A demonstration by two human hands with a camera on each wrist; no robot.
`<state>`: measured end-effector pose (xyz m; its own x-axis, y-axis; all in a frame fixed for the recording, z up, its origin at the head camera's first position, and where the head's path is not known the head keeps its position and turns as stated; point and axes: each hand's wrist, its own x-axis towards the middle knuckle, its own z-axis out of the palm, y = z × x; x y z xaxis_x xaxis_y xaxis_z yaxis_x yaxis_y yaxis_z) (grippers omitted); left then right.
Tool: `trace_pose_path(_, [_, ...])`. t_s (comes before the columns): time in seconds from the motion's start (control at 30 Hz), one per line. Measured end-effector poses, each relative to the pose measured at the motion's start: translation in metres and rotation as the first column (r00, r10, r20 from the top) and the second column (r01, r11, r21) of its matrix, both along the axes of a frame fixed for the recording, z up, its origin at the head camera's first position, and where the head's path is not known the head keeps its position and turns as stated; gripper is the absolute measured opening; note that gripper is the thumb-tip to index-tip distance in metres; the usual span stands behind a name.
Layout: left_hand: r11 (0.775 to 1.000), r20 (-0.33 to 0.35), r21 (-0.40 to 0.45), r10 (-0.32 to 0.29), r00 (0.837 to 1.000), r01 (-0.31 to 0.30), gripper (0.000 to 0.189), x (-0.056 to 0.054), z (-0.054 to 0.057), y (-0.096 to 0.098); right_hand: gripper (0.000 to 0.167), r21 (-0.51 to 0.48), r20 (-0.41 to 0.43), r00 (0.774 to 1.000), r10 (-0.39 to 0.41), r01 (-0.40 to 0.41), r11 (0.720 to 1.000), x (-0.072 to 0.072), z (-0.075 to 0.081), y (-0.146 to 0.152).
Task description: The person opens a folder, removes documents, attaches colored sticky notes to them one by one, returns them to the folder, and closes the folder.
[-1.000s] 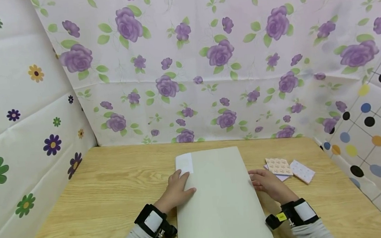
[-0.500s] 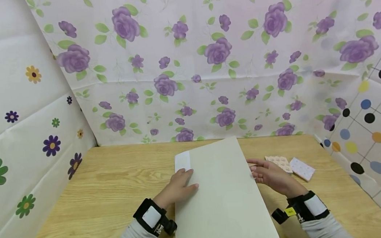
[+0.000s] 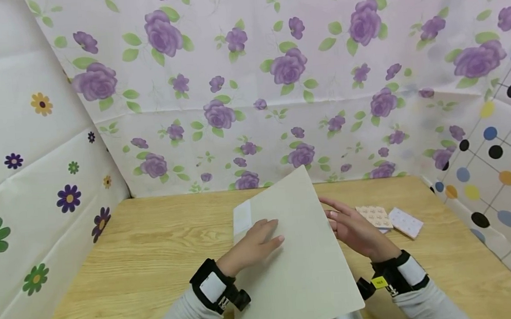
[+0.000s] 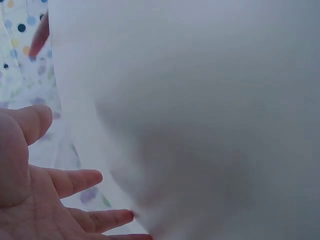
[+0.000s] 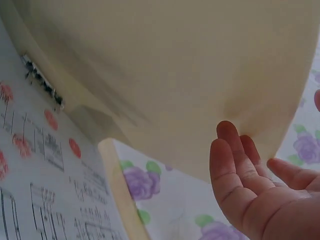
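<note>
The relation to mind was the raised right edge of the cream folder's cover [image 3: 305,254]: it lay just left of your right hand [image 3: 358,231], which was nearer to it than your left hand [image 3: 256,242]. The folder [image 3: 256,310] sat at the near middle of the bench [image 3: 155,243], its long axis running near to far, its white label [image 3: 242,216] at the far left. Your right hand's fingers, loosely bent, touched the cover's inner face without closing around anything; your left hand's spread fingers touched its outer face, gripping nothing. The cover looked like smooth, matte, bendable card, bowing gently. Beneath it showed a metal clip [image 5: 42,82] and a sheet [image 5: 50,185] with red spots and black line print. Wood grain streaked the bench.
</note>
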<state>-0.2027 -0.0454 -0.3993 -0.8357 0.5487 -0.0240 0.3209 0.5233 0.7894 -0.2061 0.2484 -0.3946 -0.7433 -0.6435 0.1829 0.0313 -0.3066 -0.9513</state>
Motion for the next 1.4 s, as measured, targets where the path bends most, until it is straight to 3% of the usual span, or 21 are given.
trace_pose_path(0.27, [0.997, -0.056, 0.014, -0.072, 0.996, 0.073, 0.062, 0.002, 0.029, 0.023, 0.058, -0.021, -0.033, 0.998, -0.059, 0.058, 0.998, 0.003, 0.01, -0.022])
trace_pose_path(0.47, [0.998, 0.002, 0.045, -0.04, 0.999, 0.04, 0.066, 0.001, 0.045, 0.029, 0.071, 0.033, -0.042, 0.993, -0.109, 0.111, 0.993, 0.004, 0.014, -0.034])
trace_pose_path(0.7, [0.993, 0.092, 0.117, 0.008, 0.996, -0.019, 0.079, 0.003, 0.061, 0.035, 0.072, 0.016, -0.082, 0.993, -0.089, 0.09, 0.996, 0.005, 0.014, -0.044])
trace_pose_path(0.9, [0.994, 0.095, 0.1, 0.042, 0.995, -0.052, 0.103, 0.005, 0.072, 0.035, 0.085, 0.074, -0.099, 0.985, -0.143, 0.15, 0.986, -0.001, 0.015, -0.054])
trace_pose_path(1.1, [0.988, 0.129, 0.142, 0.04, 0.991, -0.058, 0.098, 0.007, 0.079, 0.035, 0.081, 0.081, -0.115, 0.982, -0.149, 0.159, 0.984, -0.004, 0.014, -0.06])
trace_pose_path(1.23, [0.956, 0.217, 0.268, 0.064, 0.974, -0.122, 0.083, 0.01, 0.081, 0.037, 0.079, 0.106, -0.13, 0.979, -0.16, 0.174, 0.979, -0.004, 0.014, -0.063])
trace_pose_path(1.4, [0.869, 0.343, 0.444, 0.061, 0.937, -0.219, 0.074, 0.012, 0.085, 0.037, 0.079, 0.14, -0.142, 0.973, -0.18, 0.2, 0.97, -0.002, 0.015, -0.068])
